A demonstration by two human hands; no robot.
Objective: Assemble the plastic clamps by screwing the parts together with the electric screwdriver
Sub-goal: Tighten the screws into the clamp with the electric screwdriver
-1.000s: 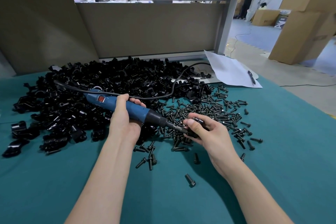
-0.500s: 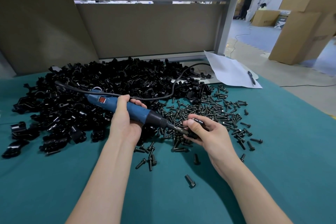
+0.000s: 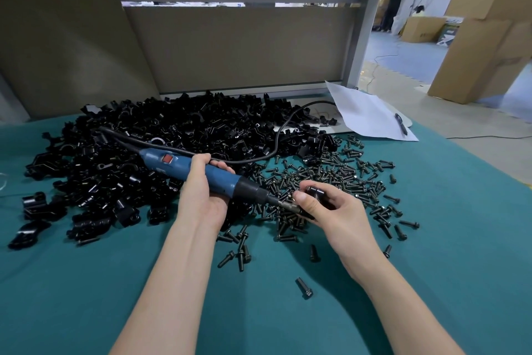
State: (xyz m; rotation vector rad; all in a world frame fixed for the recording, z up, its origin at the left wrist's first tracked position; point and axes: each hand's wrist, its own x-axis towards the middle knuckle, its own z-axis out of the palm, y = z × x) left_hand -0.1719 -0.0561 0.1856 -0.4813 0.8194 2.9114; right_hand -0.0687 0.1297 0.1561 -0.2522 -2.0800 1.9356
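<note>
**Right hand** (image 3: 331,210): fingers curled, thumb on top, pinching a small black plastic clamp (image 3: 318,192) just above the table. Most of the clamp is hidden by the fingers, so how its parts sit together cannot be told.

**Left hand** (image 3: 201,190): wrapped around the mid-barrel of a blue corded electric screwdriver with a red switch (image 3: 184,166). The tool slants down to the right, and its metal bit (image 3: 283,204) meets the held clamp under the right thumb. The screw itself is not visible.

**Change over the last second:** almost none. Both hands, the tool and the clamp keep the same pose, with the bit against the clamp throughout. Judgement: a screw is being driven or seated, and this clamp is not yet finished or released.

**Black power cord** (image 3: 276,135): loops from the tool's rear over the heap and back toward the paper.

**Heap of black plastic clamp parts** (image 3: 172,138): behind and left of the hands, on the teal cloth table (image 3: 86,297).

**Scatter of black flanged screws** (image 3: 331,173): around and beyond the right hand, with one stray screw (image 3: 303,288) lying nearer the person.

**White paper sheet** (image 3: 365,112): far right corner, with a dark pen (image 3: 400,123) on it.

**Grey partition panel** (image 3: 239,46): stands at the table's back edge.
</note>
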